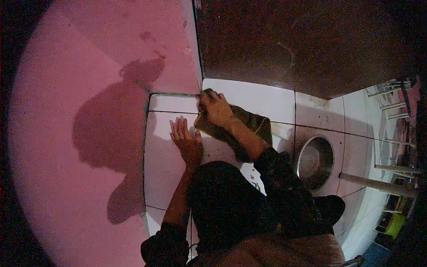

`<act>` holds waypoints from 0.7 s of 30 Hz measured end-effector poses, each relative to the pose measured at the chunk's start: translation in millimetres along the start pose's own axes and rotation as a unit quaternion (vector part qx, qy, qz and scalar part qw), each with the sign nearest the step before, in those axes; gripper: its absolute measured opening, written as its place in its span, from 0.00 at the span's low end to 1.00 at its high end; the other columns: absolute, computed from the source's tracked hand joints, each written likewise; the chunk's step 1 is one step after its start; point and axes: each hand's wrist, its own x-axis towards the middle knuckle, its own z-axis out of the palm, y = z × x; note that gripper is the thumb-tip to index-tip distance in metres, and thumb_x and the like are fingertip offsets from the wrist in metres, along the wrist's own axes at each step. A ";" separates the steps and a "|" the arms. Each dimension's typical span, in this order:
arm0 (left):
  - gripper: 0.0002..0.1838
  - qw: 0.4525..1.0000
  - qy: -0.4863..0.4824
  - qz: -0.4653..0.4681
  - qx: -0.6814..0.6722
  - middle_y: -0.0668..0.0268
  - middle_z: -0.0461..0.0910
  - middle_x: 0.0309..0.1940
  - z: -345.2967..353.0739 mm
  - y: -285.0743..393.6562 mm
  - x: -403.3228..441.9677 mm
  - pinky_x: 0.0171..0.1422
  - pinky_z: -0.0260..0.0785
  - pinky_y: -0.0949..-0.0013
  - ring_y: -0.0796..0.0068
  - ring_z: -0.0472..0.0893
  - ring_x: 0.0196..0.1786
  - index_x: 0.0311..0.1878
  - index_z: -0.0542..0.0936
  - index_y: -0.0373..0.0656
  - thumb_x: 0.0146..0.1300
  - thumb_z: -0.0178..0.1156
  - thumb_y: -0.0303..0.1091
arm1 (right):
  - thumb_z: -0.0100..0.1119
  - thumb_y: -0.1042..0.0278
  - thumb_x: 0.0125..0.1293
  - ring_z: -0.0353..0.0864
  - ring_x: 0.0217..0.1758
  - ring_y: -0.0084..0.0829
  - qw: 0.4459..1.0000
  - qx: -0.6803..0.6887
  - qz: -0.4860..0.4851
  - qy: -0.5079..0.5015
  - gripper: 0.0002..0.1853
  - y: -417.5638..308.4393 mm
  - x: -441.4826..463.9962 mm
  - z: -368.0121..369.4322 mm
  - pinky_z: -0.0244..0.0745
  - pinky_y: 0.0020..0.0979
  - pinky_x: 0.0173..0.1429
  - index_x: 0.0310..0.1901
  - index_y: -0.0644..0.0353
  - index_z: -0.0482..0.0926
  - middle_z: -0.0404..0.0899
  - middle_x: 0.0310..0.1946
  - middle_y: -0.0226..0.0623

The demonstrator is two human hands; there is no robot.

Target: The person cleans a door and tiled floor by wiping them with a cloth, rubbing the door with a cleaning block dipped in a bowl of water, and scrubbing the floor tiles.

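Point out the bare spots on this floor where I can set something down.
Bare tile shows between the cloth and the brown panel, and between the left hand and the pink wall. It is crowded around the right hand on the cloth, and where the metal bowl sits.

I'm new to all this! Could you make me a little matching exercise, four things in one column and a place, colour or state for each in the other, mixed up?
Things:
1. Left hand
2. Right hand
3. Metal bowl
4. Wall

Descriptions:
A. Plain pink, with a person's shadow on it
B. Closed on a dark cloth with an orange edge
C. Empty, palm down, fingers extended
D. Round and silvery, on the tiles

Right pairs: 1-C, 2-B, 3-D, 4-A
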 end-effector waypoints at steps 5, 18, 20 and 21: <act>0.28 0.998 0.042 0.025 -0.041 0.53 0.58 0.70 -2.6 -0.4 2.0 0.76 0.33 0.41 0.48 0.48 0.76 0.67 0.64 0.38 0.67 0.49 0.43 | 0.54 0.59 0.61 0.66 0.61 0.45 0.994 0.098 -0.024 0.050 0.25 -37.6 -28.3 -23.2 0.65 0.45 0.59 0.57 0.63 0.69 0.72 0.54 0.46; 0.27 0.986 0.123 0.022 -0.113 0.46 0.60 0.68 20.0 -10.3 -0.3 0.76 0.42 0.43 0.44 0.52 0.74 0.64 0.65 0.32 0.65 0.50 0.38 | 0.57 0.73 0.55 0.73 0.58 0.49 0.932 0.331 0.098 0.112 0.18 -37.1 -1.7 -6.3 0.67 0.43 0.63 0.50 0.57 0.77 0.78 0.51 0.45; 0.28 0.983 0.133 0.053 -0.112 0.45 0.60 0.68 23.4 -15.6 -3.5 0.76 0.41 0.43 0.44 0.52 0.74 0.65 0.64 0.31 0.66 0.48 0.39 | 0.59 0.77 0.53 0.71 0.61 0.47 0.911 0.385 0.113 0.089 0.24 -40.9 11.2 12.4 0.65 0.42 0.67 0.55 0.57 0.76 0.76 0.56 0.42; 0.28 0.983 0.132 0.055 -0.116 0.45 0.59 0.68 20.4 -13.6 -1.0 0.76 0.41 0.43 0.44 0.52 0.74 0.65 0.64 0.31 0.67 0.48 0.40 | 0.60 0.79 0.52 0.70 0.63 0.45 0.917 0.375 0.104 0.085 0.27 -43.1 15.8 14.8 0.64 0.41 0.68 0.57 0.57 0.76 0.75 0.57 0.41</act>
